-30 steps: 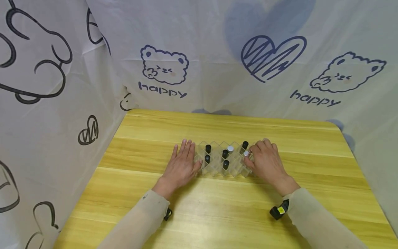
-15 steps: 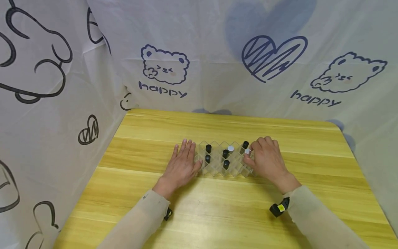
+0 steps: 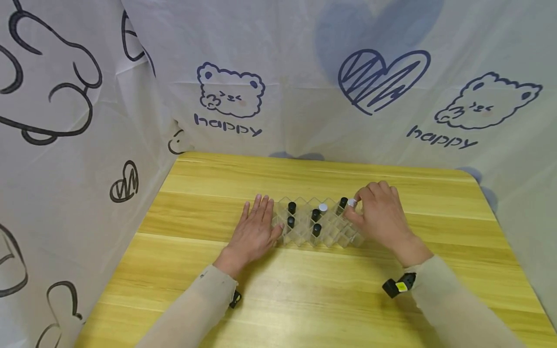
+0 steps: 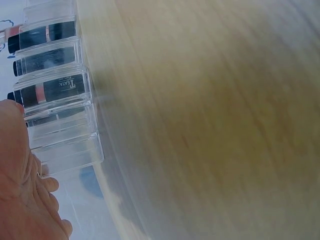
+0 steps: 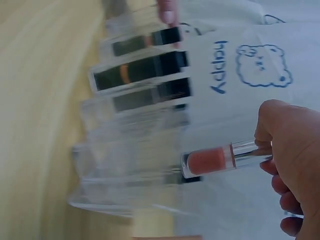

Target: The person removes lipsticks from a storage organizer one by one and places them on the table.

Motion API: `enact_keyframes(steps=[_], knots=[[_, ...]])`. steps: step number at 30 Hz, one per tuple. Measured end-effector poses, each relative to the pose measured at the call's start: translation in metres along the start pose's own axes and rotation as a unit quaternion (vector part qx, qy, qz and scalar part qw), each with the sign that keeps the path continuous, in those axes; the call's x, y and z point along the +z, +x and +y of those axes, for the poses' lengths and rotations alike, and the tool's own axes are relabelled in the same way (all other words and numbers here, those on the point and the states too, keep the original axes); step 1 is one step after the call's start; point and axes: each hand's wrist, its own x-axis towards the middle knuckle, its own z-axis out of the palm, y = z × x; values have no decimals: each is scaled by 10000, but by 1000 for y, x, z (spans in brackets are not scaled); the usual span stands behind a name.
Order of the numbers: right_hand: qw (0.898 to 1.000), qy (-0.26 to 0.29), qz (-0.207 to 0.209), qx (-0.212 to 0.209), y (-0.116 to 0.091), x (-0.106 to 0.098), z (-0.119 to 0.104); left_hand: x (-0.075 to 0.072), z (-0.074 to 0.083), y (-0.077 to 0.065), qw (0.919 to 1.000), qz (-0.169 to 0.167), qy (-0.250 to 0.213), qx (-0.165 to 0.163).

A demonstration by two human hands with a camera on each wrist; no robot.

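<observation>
A clear plastic lipstick organizer [image 3: 300, 237] with diamond-shaped cells stands on the table. My right hand [image 3: 385, 217] pinches a lip gloss tube [image 5: 207, 161] by its shiny silver cap, above the organizer's right end. Its body is coral pink, and in the right wrist view it hangs clear of the cells. With fingers straight, my left hand [image 3: 252, 232] lies against the organizer's left end, the thumb at its near corner. Several black-capped lipsticks [image 3: 317, 229] stand in the cells, along with a silver-capped tube [image 3: 323, 208].
The wooden table [image 3: 313, 299] runs up to a white cloth backdrop [image 3: 300, 106] printed with bears and hearts. Another cloth hangs at the left. A black strapped device [image 3: 398, 286] sits on the right wrist.
My right hand has lifted the lip gloss tube up out of the organizer's right part and moved away and to the right. The left hand has stayed in place.
</observation>
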Motion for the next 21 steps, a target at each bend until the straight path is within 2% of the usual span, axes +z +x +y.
enact_keyframes(steps=[6, 10, 15, 21], knots=[[9990, 74, 266, 339, 8, -25, 9, 0, -1, 1, 10000, -42, 13, -4], [9969, 29, 154, 777, 9, -38, 19, 1, -1, 1, 10000, -72, 18, -14], [9935, -84, -13, 1132, 4, -42, 34, 1, -1, 1, 10000, -53, 0, -13], [9927, -191, -22, 1193, -6, -37, 48, 0, 0, 0, 10000, -88, 19, -13]])
